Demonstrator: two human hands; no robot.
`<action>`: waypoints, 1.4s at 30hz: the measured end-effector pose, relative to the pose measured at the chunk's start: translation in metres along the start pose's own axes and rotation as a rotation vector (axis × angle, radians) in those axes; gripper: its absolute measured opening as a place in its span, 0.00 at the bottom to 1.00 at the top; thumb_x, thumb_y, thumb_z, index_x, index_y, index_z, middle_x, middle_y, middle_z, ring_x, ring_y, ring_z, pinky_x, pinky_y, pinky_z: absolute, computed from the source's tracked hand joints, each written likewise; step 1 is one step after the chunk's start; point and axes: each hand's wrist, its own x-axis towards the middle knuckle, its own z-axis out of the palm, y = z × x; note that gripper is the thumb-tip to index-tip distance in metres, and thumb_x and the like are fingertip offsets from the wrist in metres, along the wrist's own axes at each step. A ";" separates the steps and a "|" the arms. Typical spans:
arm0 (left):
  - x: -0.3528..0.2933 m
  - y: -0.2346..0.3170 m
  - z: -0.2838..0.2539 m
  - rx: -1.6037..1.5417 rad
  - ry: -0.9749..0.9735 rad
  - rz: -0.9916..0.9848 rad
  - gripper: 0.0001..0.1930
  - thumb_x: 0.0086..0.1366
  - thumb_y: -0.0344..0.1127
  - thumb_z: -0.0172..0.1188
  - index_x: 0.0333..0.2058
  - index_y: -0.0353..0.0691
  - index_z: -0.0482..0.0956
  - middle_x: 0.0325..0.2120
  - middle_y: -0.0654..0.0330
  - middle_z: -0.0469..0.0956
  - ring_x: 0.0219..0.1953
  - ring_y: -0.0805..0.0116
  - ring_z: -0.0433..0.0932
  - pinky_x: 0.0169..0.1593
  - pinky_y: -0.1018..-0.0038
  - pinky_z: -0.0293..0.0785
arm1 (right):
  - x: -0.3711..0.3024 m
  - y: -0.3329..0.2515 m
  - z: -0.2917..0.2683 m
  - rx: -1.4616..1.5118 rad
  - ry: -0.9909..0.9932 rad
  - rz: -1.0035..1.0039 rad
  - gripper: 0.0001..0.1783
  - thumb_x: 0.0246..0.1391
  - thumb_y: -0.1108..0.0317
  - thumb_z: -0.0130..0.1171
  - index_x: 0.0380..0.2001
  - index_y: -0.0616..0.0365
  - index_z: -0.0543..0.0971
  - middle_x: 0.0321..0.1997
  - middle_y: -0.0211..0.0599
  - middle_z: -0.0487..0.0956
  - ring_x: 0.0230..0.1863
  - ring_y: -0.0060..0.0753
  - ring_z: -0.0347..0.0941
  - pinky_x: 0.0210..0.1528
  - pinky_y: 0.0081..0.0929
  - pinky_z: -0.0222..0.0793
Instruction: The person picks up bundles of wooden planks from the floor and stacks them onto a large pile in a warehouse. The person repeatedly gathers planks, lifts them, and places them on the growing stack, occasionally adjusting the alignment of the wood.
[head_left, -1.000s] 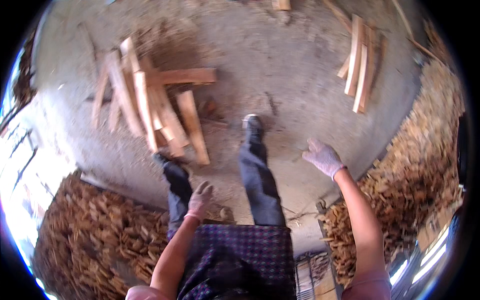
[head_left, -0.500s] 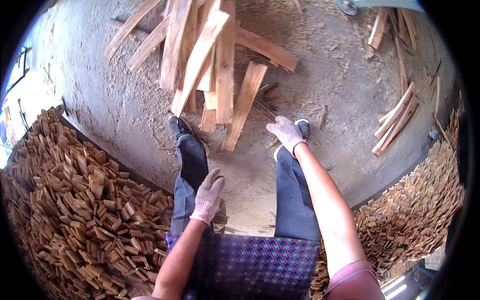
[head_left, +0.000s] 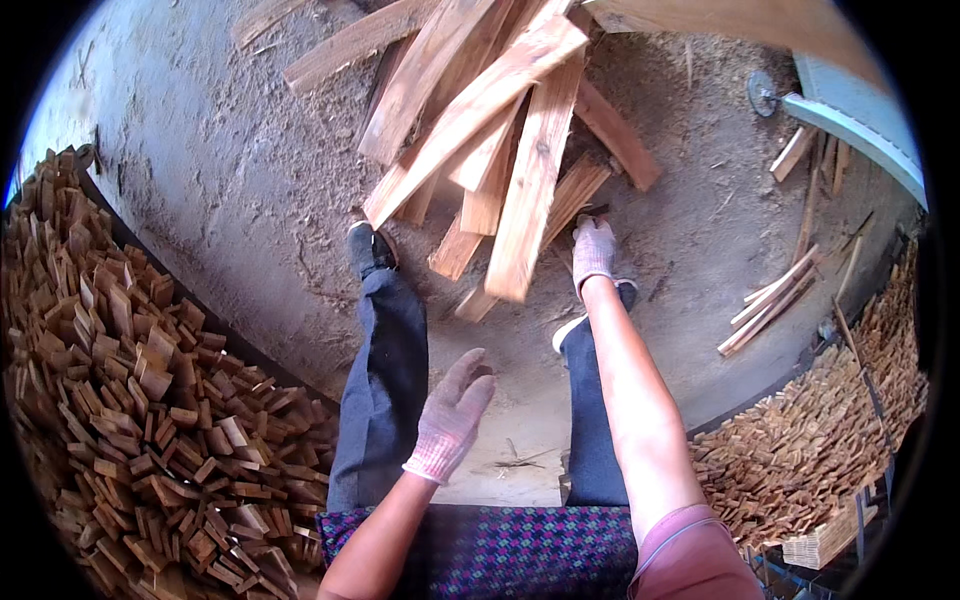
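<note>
My left hand (head_left: 452, 415), in a pale knitted glove, hangs above the ground between my knees. Its fingers are loosely bent and apart, with nothing in them. My right hand (head_left: 595, 250), gloved the same way, reaches down beside my right shoe. Its fingers are drawn together at a small dark piece of wood (head_left: 597, 210); whether they grip it or only touch it is hard to make out. Just left of that hand, rough-sawn boards (head_left: 535, 190) lie overlapping in a loose heap, one long board (head_left: 475, 125) slanting across the top.
Stacked short wood pieces (head_left: 150, 390) rise on the left, and another large pile (head_left: 820, 430) lies at the right. Thin wood strips (head_left: 770, 300) rest on the dusty floor to the right. A pale blue metal frame with a wheel (head_left: 762, 92) stands at the far right.
My view has leaned forward and turned, so the boards appear farther right. My right hand has come down to the small dark wood piece. The left hand's fingers have spread a little.
</note>
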 end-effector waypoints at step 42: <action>0.320 0.167 -0.040 1.192 0.666 0.806 0.46 0.61 0.62 0.68 0.67 0.35 0.65 0.63 0.40 0.70 0.65 0.46 0.71 0.67 0.60 0.67 | 0.057 -0.200 -0.022 0.030 -0.012 -0.296 0.51 0.56 0.21 0.52 0.43 0.71 0.80 0.44 0.57 0.81 0.49 0.43 0.77 0.59 0.45 0.70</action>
